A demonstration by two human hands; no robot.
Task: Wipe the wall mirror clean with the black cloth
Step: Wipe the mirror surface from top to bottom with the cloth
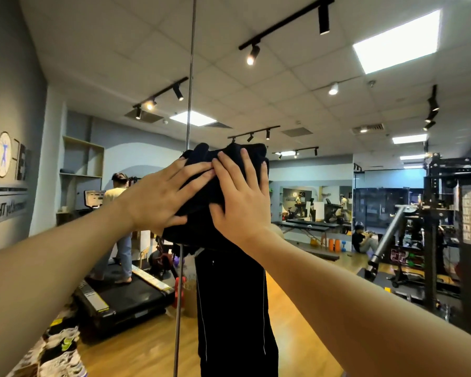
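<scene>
We have the wall mirror filling the view, a vertical seam between its panels running just left of our hands; reflected in it at far left is a person on a treadmill. To wipe well here, we judge it best to keep both palms flat so the cloth meets the glass evenly, to move in overlapping passes across the seam, and to refold to a fresh face once this one looks soiled; pressing with fingertips alone would likely leave streaks.

Our left hand reaches in from the lower left, arm nearly straight, fingers spread and laid flat over the left half of the black cloth; the cloth sits bunched against the mirror at about head height, just right of the seam. Our right hand comes up from the lower right, fingers likewise straight and splayed, pressing the cloth's right half; the two hands' fingertips nearly meet over the cloth's upper middle.
</scene>
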